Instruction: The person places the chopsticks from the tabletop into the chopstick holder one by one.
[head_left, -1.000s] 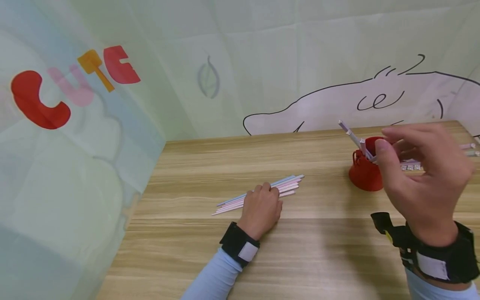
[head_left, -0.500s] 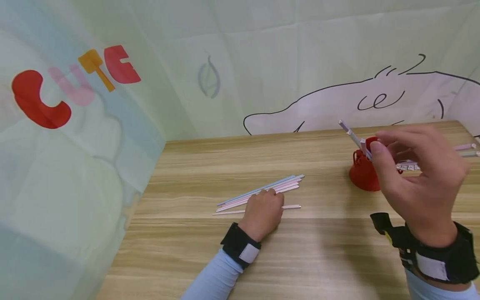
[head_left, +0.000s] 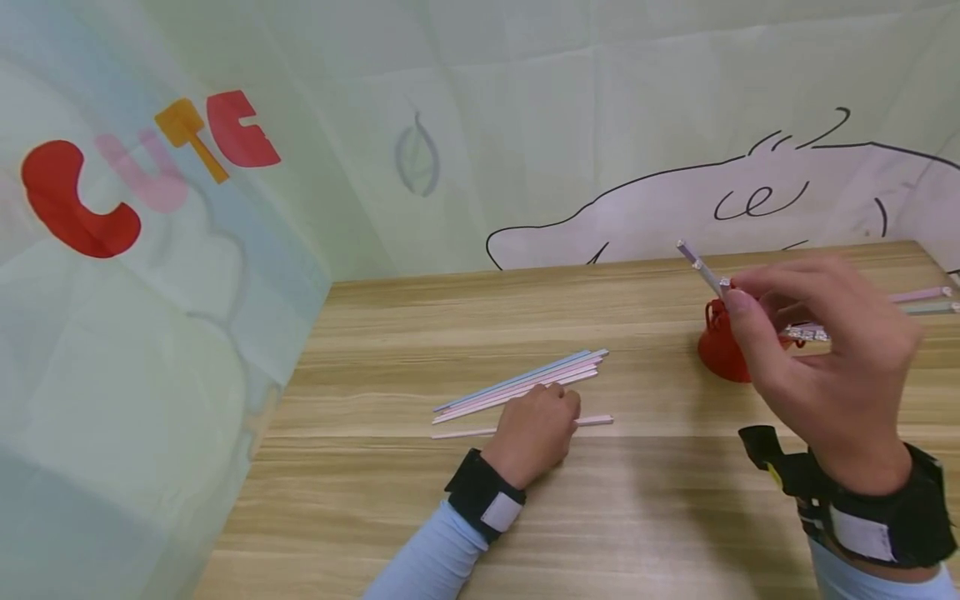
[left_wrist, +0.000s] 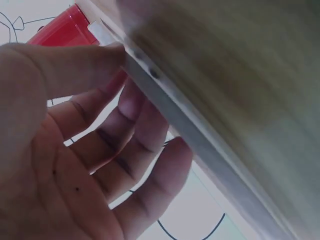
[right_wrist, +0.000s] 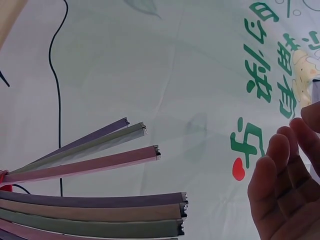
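One stick [head_left: 595,421], pinched by the left hand [head_left: 532,433], juts both ways (longer leftward).

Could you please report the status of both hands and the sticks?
Left hand pinches one pale stick. Right hand partly hides red container. Other sticks lie nearby.

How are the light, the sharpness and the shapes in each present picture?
Head view: a soft shadow on the table near the right hand; left wrist view: the table blurred, backdrop bright behind the left hand; right wrist view: the lower sticks look slightly bowed, perhaps by the lens.
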